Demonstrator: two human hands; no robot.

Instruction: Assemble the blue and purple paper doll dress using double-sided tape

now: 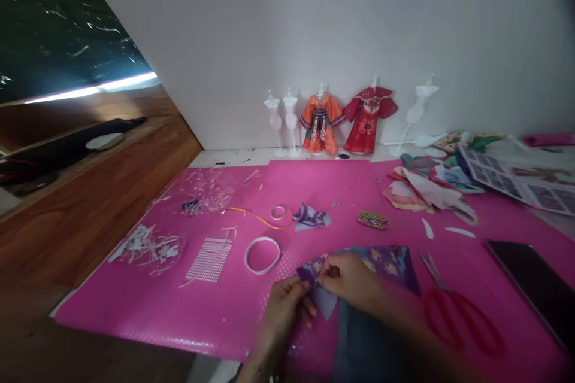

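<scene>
Near the front of the pink mat (148, 305), my left hand (287, 302) pinches the left edge of a purple patterned fabric (390, 263). My right hand (348, 278) is closed on the same fabric just to the right, its fingertips together. Whether a small tool is between those fingertips is too small to tell. A pale piece of cloth (324, 301) hangs below the fingers. Right of the fabric lie scissors with red handles (449, 305), blades apart. A white tape ring (263, 255) lies left of my hands, and a small purple fabric piece (311, 216) lies beyond them.
Doll forms stand along the wall, one in an orange robe (321, 122), another in a red dress (369, 119). A dark phone (534, 287) lies at right, fabric scraps (426, 188) behind it. A bead sheet (210, 259) and white scraps (148, 248) lie left.
</scene>
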